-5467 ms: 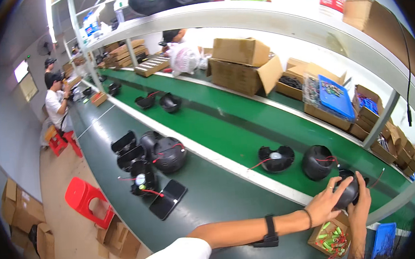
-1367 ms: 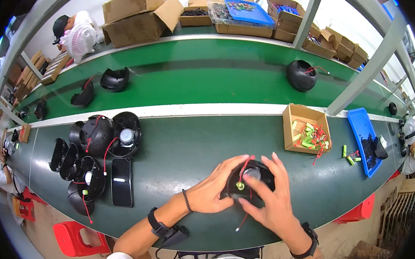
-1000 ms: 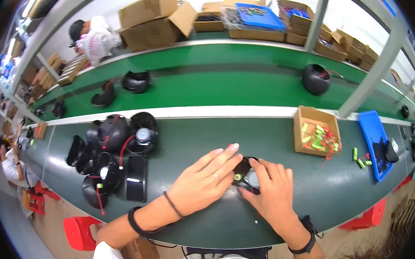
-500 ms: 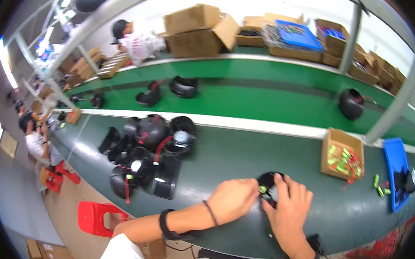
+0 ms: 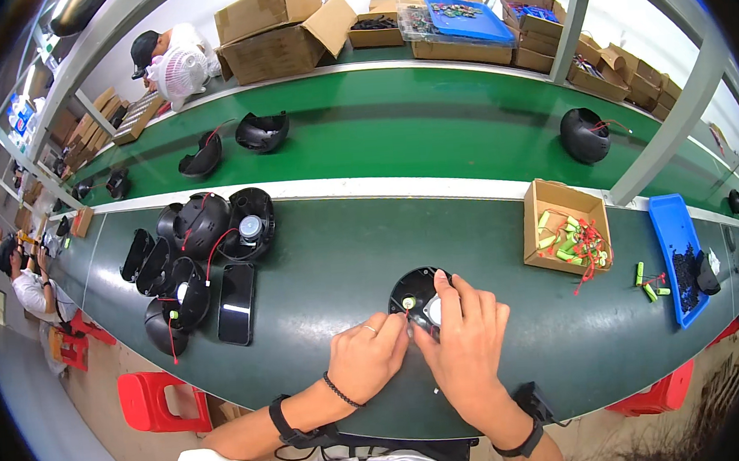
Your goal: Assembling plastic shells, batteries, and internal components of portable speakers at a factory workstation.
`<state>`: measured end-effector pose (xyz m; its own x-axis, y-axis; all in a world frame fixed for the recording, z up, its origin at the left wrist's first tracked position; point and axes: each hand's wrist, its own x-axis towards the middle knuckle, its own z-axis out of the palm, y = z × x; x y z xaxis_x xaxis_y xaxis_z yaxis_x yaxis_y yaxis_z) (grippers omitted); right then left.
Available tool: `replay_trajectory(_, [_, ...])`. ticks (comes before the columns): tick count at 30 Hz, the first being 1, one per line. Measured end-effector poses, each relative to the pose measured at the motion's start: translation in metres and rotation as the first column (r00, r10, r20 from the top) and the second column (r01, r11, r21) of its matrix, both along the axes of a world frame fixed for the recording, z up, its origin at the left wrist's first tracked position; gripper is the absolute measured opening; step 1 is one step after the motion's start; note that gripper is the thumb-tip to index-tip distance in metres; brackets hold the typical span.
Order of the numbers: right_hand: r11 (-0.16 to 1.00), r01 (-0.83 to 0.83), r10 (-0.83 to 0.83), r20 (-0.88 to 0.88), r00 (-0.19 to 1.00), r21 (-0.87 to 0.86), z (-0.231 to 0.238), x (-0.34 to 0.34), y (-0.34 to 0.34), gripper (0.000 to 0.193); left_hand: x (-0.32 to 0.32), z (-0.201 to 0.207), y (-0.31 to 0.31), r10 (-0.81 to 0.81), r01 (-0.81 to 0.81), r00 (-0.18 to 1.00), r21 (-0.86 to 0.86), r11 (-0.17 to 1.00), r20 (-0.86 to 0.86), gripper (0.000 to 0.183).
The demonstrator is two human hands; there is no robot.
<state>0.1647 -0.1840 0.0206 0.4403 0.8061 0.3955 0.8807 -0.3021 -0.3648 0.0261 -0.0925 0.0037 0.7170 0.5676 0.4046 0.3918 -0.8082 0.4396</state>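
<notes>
A round black plastic shell (image 5: pixel 405 290) lies on the dark green bench in front of me. Inside it sit a green battery cell (image 5: pixel 409 302) and a silvery round speaker (image 5: pixel 433 310), which my fingers partly cover. My right hand (image 5: pixel 467 339) grips the shell from its right side, fingers over the rim and thumb at the near edge. My left hand (image 5: pixel 368 356) is closed in a pinch at the near left edge, where a short bit of red wire shows at the fingertips. The shell's near side is hidden by both hands.
Several black shells (image 5: pixel 202 221) with red wires cluster on the left, beside a black phone (image 5: pixel 237 304). To the right stand a cardboard box (image 5: pixel 543 257) of green batteries and a blue tray (image 5: pixel 667 218) of small black parts. Beyond runs a green conveyor (image 5: pixel 431 128) carrying more shells.
My view has swung, so the bench sits further left and higher in the picture. My left hand has moved from the shell's left side to its near edge; my right hand still holds it.
</notes>
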Motion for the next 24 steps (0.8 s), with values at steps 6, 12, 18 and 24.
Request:
replay_trajectory(6, [1.000, 0.015, -0.015, 0.037, 0.999, 0.000, 0.001, -0.006, 0.003, 0.078, -0.001, -0.009, 0.005, -0.036, 0.050, 0.997, 0.243, 0.969, -0.062, 0.021])
replay_trajectory(12, [0.999, 0.037, -0.037, 0.006, 0.999, 0.011, 0.000, -0.005, 0.005, 0.073, -0.009, -0.004, 0.004, -0.060, 0.109, 0.986, 0.326, 0.939, -0.154, 0.032])
replay_trajectory(18, [0.996, 0.070, -0.067, -0.042, 0.997, 0.064, -0.004, 0.002, 0.005, 0.070, -0.012, -0.005, -0.006, -0.093, 0.205, 0.956, 0.402, 0.893, -0.279, 0.055])
replay_trajectory(24, [0.991, 0.018, 0.004, -0.161, 0.987, 0.135, 0.003, 0.014, 0.006, 0.072, -0.011, -0.009, -0.008, -0.120, 0.260, 0.921, 0.355, 0.898, -0.371, 0.053])
